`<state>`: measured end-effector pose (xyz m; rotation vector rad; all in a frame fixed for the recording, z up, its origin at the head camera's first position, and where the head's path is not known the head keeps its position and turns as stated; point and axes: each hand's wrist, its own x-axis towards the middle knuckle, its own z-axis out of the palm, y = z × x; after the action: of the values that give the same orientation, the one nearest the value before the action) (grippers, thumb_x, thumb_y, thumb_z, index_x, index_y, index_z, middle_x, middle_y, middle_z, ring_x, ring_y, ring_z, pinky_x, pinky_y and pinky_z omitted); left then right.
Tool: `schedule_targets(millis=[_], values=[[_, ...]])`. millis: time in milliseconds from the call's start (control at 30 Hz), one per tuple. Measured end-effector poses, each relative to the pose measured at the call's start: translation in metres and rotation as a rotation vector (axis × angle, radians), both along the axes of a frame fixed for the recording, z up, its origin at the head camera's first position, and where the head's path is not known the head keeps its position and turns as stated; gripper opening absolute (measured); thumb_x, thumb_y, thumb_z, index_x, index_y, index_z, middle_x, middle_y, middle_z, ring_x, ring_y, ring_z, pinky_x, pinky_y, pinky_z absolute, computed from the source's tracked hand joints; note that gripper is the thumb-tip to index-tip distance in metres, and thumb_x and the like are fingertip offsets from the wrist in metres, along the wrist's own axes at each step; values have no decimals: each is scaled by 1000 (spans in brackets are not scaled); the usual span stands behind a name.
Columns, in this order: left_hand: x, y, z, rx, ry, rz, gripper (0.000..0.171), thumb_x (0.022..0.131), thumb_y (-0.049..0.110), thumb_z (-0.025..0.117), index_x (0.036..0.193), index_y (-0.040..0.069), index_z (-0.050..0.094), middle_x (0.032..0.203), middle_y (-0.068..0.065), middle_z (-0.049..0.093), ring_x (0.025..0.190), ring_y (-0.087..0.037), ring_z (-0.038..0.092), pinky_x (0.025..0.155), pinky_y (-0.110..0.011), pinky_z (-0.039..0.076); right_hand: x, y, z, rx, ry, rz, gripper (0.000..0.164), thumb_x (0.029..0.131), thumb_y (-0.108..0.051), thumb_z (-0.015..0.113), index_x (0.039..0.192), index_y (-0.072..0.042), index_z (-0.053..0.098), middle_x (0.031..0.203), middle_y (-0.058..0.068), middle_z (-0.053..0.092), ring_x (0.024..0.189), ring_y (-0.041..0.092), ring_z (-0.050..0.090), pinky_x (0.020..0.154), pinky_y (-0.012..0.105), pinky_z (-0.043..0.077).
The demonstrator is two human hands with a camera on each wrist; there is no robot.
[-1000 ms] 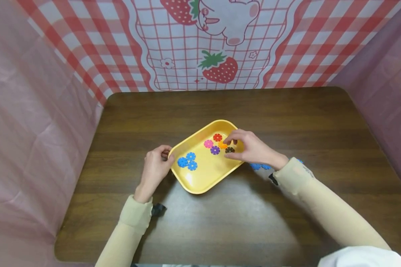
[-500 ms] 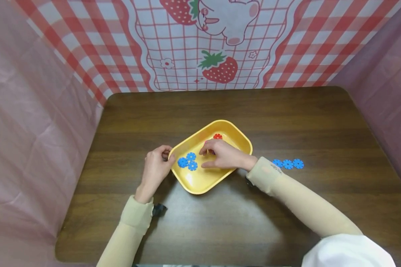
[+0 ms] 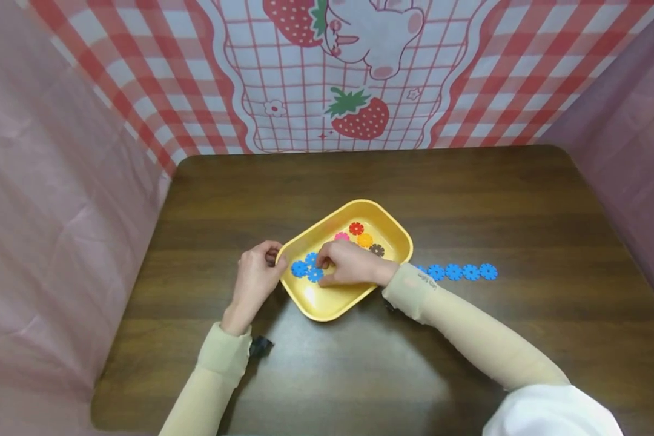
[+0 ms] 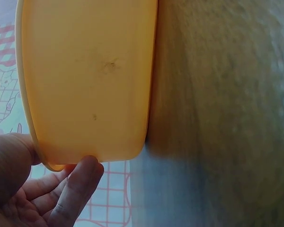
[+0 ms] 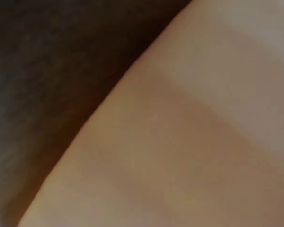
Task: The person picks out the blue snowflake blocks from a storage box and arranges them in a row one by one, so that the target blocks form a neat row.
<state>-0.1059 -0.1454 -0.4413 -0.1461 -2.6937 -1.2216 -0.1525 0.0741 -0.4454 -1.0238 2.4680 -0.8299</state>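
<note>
A yellow plastic tray [image 3: 324, 313] lies at an angle mid-table. My left hand [image 3: 255, 280] grips its left corner, with the thumb over the rim. The left wrist view shows the fingers [image 4: 80, 187] beneath the tray's outer wall [image 4: 92, 85]. Inside the tray are blue notched discs [image 3: 299, 269] at the left end. My right hand [image 3: 353, 263] reaches in over the tray, finger and thumb apart beside the nearest blue disc [image 3: 314, 275]. Behind that hand lie a red disc [image 3: 356, 228], an orange disc [image 3: 364, 240], a dark brown disc [image 3: 377, 250] and a partly hidden pink disc [image 3: 341, 236].
On the brown wooden table [image 3: 469, 200], right of the tray, a straight row of several blue discs [image 3: 454, 272] runs sideways, its left end hidden by the right sleeve [image 3: 414, 290]. A checked strawberry cloth [image 3: 283, 127] hangs behind. The right wrist view is mostly blurred skin.
My right hand has moved left across the tray, from the coloured discs to the blue ones, uncovering the orange and brown discs and the row on the table. The left hand keeps its hold.
</note>
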Motion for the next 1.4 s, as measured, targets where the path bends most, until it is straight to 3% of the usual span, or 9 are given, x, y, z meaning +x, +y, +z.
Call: schedule_targets(millis=[233, 600, 900, 1400], values=[[3, -1, -2, -6, 2, 3, 12, 83, 5, 68, 93, -2, 71, 81, -12, 72, 71, -23, 69, 70, -42, 54, 5, -6, -2, 74, 25, -30, 32, 79, -28, 85, 99, -7, 73, 84, -3, 63, 79, 13, 55, 77, 26, 48], [2, -1, -1, -9, 10, 3, 12, 83, 5, 68, 92, -1, 72, 81, -11, 72, 71, -23, 69, 72, -44, 53, 6, -11, -1, 103, 95, -35, 33, 76, -32, 87, 93, -8, 73, 78, -3, 62, 72, 14, 55, 71, 26, 47], [1, -1, 0, -7, 8, 3, 13, 82, 6, 69, 93, -1, 72, 81, -12, 72, 72, -23, 69, 72, -43, 53, 5, -13, -1, 94, 125, -26, 24, 77, -27, 84, 87, -9, 73, 70, -4, 59, 66, 13, 52, 63, 26, 45], [2, 1, 2, 1, -20, 9, 15, 82, 5, 68, 94, -2, 72, 83, -12, 72, 73, -24, 69, 73, -43, 54, 9, -11, 1, 122, 145, -6, 22, 75, -26, 83, 82, -10, 69, 67, -4, 53, 64, 12, 47, 60, 26, 39]])
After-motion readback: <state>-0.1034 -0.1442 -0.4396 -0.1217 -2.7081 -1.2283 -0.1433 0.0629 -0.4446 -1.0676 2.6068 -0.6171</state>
